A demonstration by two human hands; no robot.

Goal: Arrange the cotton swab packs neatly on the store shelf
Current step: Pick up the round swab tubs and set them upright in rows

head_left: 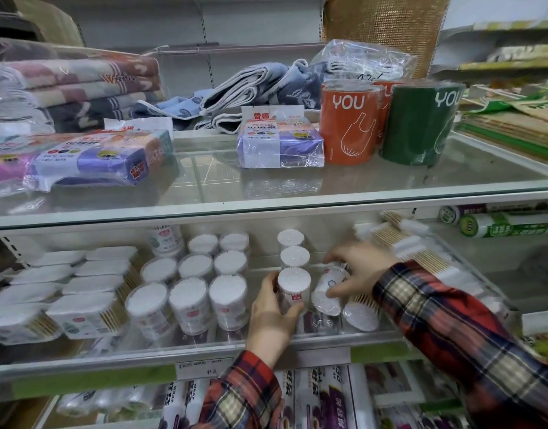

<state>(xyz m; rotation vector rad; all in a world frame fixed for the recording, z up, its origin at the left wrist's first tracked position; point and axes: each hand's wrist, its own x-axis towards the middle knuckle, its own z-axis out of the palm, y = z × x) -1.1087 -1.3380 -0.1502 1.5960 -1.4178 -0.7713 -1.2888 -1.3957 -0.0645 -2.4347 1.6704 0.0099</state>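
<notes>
Round clear tubs of cotton swabs stand in rows on the middle glass shelf [322, 343]. My left hand [271, 314] grips an upright tub [294, 287] at the front of a single-file column of three. My right hand [356, 267] holds a tilted tub [330, 292] lying on its side just right of that column. Another toppled tub [361, 315] lies beside it. A three-wide block of upright tubs [193, 283] stands to the left. Flat rectangular swab packs [80, 286] are stacked at the far left, and long wooden-stick swab packs [421, 252] lean at the right.
The glass shelf above holds trash-bag packs [280, 140], orange [348, 125] and green [421, 125] "YOU" rolls, and folded towels [71, 85]. Wrap rolls [322, 397] fill the shelf below. A green-labelled roll [508, 226] lies at the right.
</notes>
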